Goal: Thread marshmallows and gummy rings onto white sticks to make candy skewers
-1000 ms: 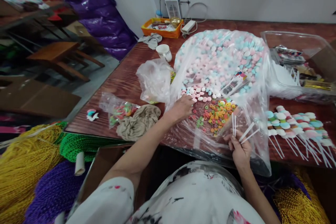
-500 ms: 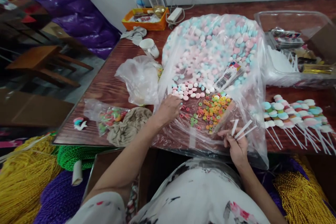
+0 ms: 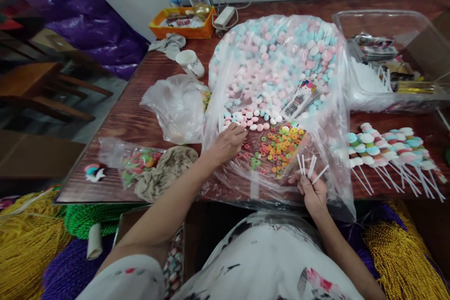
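My left hand (image 3: 229, 143) reaches into the opened clear plastic bag (image 3: 253, 183), beside loose pink, white and blue marshmallows (image 3: 260, 126) and a few red rings. Its fingers are bent down and together, and whatever lies at their tips is hidden. Several white sticks (image 3: 311, 167) fan upward out of my right hand (image 3: 312, 193), which is closed round their lower ends near the bag's front edge. Between the hands lie orange, yellow and green cereal rings (image 3: 285, 145). Finished marshmallow skewers (image 3: 390, 147) rest on the table at the right.
A large heap of marshmallows (image 3: 274, 51) fills the bag behind, with printed packets (image 3: 300, 98) on it. To the right stands a clear bin (image 3: 372, 101). At left are a cloth (image 3: 168, 171), a bag of ring candy (image 3: 140, 161), a cup (image 3: 190, 63) and an orange tray (image 3: 181, 32).
The view has shifted slightly, moving the table things left in the picture. The sticks in my right hand now point more upright. My left hand stays by the front marshmallows.
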### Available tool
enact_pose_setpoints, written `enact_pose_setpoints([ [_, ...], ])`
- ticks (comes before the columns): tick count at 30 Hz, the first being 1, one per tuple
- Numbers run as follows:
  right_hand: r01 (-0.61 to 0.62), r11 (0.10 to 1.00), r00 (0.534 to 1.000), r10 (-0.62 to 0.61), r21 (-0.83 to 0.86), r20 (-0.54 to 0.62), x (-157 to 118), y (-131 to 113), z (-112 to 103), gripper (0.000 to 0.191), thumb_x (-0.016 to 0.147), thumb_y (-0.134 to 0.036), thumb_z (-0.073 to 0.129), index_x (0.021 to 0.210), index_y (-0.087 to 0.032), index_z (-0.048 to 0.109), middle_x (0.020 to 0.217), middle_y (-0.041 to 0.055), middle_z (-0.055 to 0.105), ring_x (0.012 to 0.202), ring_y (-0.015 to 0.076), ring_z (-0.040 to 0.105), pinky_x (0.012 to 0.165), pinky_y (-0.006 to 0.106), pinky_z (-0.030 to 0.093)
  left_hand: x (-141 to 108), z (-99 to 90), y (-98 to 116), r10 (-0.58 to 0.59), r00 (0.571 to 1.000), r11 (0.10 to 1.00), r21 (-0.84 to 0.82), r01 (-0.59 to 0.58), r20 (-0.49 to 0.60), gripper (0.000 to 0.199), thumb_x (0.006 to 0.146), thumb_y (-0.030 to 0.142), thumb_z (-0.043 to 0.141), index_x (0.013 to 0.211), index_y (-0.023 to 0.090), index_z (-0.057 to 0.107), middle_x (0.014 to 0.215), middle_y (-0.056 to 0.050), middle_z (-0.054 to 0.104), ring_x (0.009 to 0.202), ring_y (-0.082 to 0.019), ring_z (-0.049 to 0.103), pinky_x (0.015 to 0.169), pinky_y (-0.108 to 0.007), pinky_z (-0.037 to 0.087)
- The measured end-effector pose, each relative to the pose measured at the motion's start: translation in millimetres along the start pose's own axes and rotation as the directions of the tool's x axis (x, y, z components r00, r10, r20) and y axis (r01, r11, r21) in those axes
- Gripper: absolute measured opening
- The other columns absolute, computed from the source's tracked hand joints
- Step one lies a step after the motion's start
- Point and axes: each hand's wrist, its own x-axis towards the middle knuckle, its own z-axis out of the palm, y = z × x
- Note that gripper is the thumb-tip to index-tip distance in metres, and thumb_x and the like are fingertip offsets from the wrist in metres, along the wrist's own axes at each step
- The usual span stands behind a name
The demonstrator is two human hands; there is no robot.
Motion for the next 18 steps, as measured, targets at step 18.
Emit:
enact_pose_setpoints([
  [18,-0.063,0.994,0.998,0.064,0.091,-0.017,6.0,-10.5,6.4,0.014,0.092,-0.035,0.054,0.089,-0.022,0.055,0.067,-0.0042,0.061,0.043,0.0066,0.036,0.042,0.021,0.027,8.3,-10.8,11.5,-0.139,0.983,0.983,-0.138,0.122,-0.121,0.023,0.089,0.019,0.049,0.101,0.014,0.068,0.097,-0.014,0.068,0.097,-0.026,0.06,0.089,-0.04,0.046],
])
